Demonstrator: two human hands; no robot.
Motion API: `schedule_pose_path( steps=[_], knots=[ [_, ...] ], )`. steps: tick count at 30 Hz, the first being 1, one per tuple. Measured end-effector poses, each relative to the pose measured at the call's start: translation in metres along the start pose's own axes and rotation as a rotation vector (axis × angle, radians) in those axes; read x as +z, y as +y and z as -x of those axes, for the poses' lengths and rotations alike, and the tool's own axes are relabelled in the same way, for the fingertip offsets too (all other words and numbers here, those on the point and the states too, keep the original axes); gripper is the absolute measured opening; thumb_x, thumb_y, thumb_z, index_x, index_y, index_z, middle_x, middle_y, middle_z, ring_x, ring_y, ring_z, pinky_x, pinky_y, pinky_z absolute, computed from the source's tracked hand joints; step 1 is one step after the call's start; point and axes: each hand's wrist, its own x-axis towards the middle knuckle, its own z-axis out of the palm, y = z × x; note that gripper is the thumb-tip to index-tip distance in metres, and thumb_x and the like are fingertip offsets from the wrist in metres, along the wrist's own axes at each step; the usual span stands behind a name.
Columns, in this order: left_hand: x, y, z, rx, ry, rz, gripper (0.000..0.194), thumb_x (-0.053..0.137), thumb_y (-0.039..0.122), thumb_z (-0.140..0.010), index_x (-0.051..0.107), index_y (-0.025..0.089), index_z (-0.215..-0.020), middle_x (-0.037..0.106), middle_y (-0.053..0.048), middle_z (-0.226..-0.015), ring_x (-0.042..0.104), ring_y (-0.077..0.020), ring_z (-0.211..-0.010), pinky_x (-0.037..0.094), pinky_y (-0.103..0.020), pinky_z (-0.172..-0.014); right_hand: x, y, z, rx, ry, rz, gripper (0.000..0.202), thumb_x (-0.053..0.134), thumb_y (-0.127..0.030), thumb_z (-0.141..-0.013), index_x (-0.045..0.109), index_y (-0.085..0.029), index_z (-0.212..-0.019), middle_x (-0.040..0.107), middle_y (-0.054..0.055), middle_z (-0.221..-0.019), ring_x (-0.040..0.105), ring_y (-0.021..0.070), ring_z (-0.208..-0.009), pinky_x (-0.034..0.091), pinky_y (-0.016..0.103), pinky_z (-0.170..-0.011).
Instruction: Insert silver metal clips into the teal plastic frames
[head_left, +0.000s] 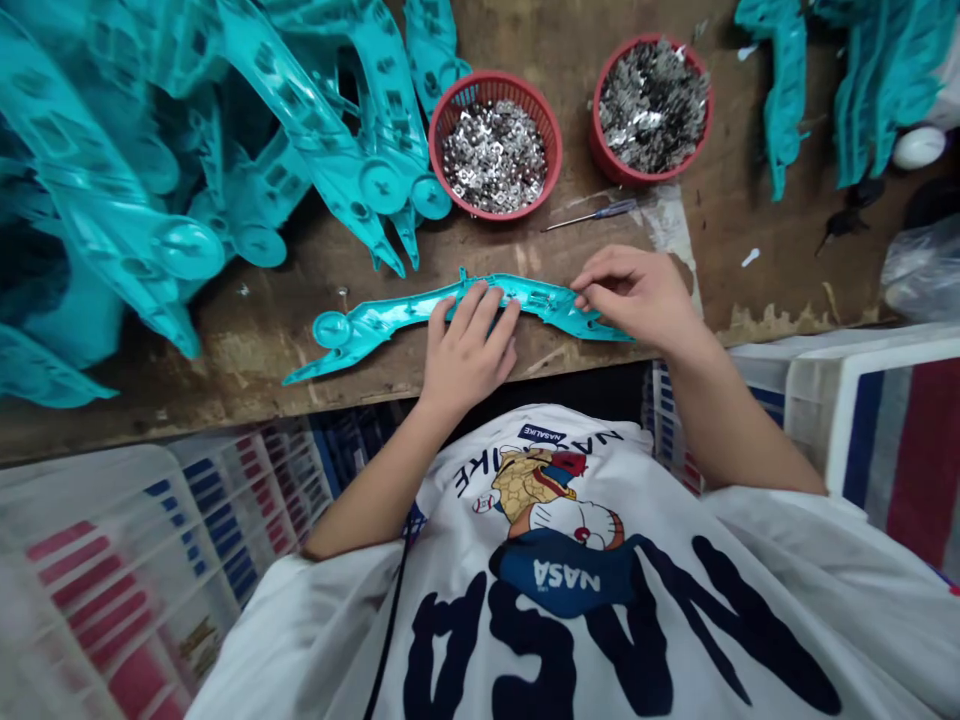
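Note:
A long, curved turquoise plastic panel (397,312) lies along the front of the table, with a round disc and a pointed tip at its left end. My left hand (474,345) rests over its middle, fingers bent across it and holding it against the wood. At the panel's right part, my right hand (630,293) has thumb and fingertips pinched together; whatever is between them is too small or hidden to make out. Beyond the panel stand a red basket of small square metal clips (495,155) and a red bowl of thin metal pieces (654,108).
Many turquoise panels (300,110) are heaped at the left; more turquoise parts (784,100) lie at the back right. A screwdriver (600,214) lies near the bowl. Plastic crates (247,510) stand below the wooden table's (247,395) front edge on both sides.

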Motion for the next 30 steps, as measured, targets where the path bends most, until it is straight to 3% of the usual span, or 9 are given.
schedule_pose_path(
  steps=[2,5,9,13,19,25,30],
  knots=[
    [-0.001,0.004,-0.004,0.020,-0.030,0.017,0.055,0.056,0.033,-0.115,0.066,0.028,-0.169,0.064,-0.016,-0.179,0.052,-0.0386,-0.174,0.034,-0.061,-0.142,0.000,-0.004,-0.005,-0.087,-0.081,0.155,0.018,0.071,-0.028,-0.096,0.089,-0.028,-0.093,0.084,0.007,-0.108,0.081,0.0280,-0.097,0.069,0.046,-0.093],
    [-0.001,0.010,-0.011,0.000,-0.046,0.030,0.055,0.054,0.035,-0.117,0.066,0.025,-0.169,0.063,-0.017,-0.180,0.051,-0.0396,-0.175,0.033,-0.062,-0.143,0.004,-0.009,-0.022,-0.223,-0.267,0.344,0.030,0.062,-0.019,-0.101,0.088,-0.026,-0.114,0.084,0.009,-0.122,0.079,0.0323,-0.119,0.064,0.049,-0.112],
    [-0.001,0.013,-0.015,-0.020,-0.058,0.054,0.054,0.051,0.035,-0.118,0.068,0.023,-0.168,0.061,-0.018,-0.181,0.051,-0.0405,-0.175,0.032,-0.065,-0.143,0.014,-0.009,-0.051,-0.248,-0.449,0.446,0.032,0.063,-0.020,-0.108,0.083,-0.026,-0.131,0.083,0.008,-0.130,0.075,0.0356,-0.131,0.057,0.051,-0.120],
    [0.000,0.012,-0.014,-0.027,-0.062,0.084,0.055,0.050,0.034,-0.117,0.067,0.023,-0.168,0.058,-0.018,-0.183,0.049,-0.0395,-0.177,0.031,-0.065,-0.144,0.018,-0.008,-0.063,-0.239,-0.474,0.468,0.016,0.071,-0.030,-0.111,0.084,-0.028,-0.120,0.082,0.005,-0.116,0.076,0.0345,-0.122,0.055,0.051,-0.120],
    [0.001,0.012,-0.013,-0.014,-0.038,0.094,0.054,0.050,0.033,-0.117,0.065,0.023,-0.168,0.060,-0.016,-0.183,0.049,-0.0389,-0.176,0.030,-0.065,-0.144,0.013,-0.017,-0.057,-0.306,-0.516,0.576,0.023,0.062,-0.023,-0.113,0.082,-0.025,-0.123,0.081,0.008,-0.118,0.076,0.0337,-0.122,0.056,0.049,-0.114],
    [0.000,0.012,-0.014,-0.020,-0.040,0.115,0.055,0.053,0.031,-0.114,0.066,0.025,-0.168,0.060,-0.017,-0.182,0.049,-0.0417,-0.176,0.031,-0.068,-0.144,0.013,-0.015,-0.057,-0.491,-0.528,0.591,0.026,0.053,-0.017,-0.114,0.079,-0.019,-0.117,0.081,0.011,-0.113,0.075,0.0326,-0.114,0.057,0.045,-0.104],
    [0.001,0.012,-0.013,-0.017,-0.037,0.112,0.058,0.055,0.031,-0.114,0.063,0.028,-0.172,0.058,-0.015,-0.184,0.048,-0.0418,-0.177,0.031,-0.068,-0.144,0.011,-0.013,-0.058,-0.484,-0.535,0.614,0.026,0.054,-0.016,-0.114,0.079,-0.020,-0.120,0.082,0.011,-0.114,0.076,0.0322,-0.114,0.057,0.044,-0.102]
  ],
)
